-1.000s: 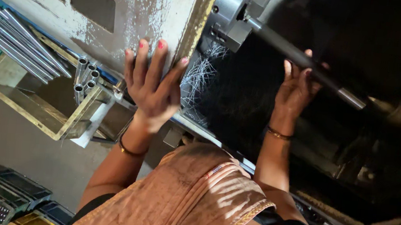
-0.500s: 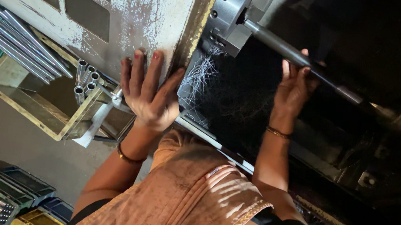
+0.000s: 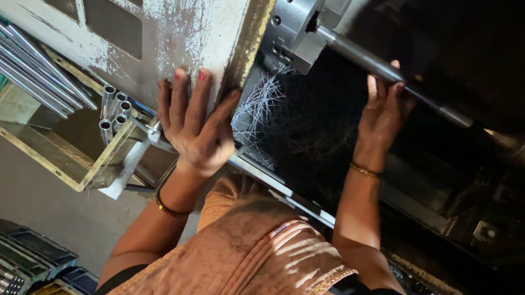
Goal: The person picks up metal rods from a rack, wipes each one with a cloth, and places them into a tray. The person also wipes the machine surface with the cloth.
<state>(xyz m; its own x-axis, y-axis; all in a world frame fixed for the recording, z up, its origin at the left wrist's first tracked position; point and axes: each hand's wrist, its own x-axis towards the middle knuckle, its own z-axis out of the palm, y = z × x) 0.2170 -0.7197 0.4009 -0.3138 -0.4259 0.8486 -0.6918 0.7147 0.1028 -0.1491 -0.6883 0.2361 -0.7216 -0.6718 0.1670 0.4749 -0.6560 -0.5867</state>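
Since a second ago my left hand (image 3: 196, 127) has slid a little along the machine door (image 3: 178, 21), and it now lies flat with its fingers (image 3: 182, 97) spread over the worn white paint by the door's rusty edge, left of the frame's middle. It holds nothing; it only presses. My right hand (image 3: 383, 111) has stayed where it was, up at the steel rod (image 3: 381, 67).

Going from big to small: the door fills the upper left of the frame, and the dark cavity of the lathe (image 3: 453, 187) fills the right. At the top centre sits the grey chuck (image 3: 302, 21), and the rod runs out of it with its long axis slanting down toward the right of the frame. My right hand's fingers (image 3: 373, 87) reach up from below and curl about the rod partway along, well clear of the chuck; I judge it a loose wrap, and I cannot tell how firmly it closes. So the rod lies just above that palm, and the right hand is far nearer to it than the left.

Below the chuck hangs a tangle of metal shavings (image 3: 263, 105), just beside my left thumb. At the left of the frame a tray (image 3: 35, 149) holds short tubes (image 3: 114, 109), with long bars (image 3: 18, 60) above it.
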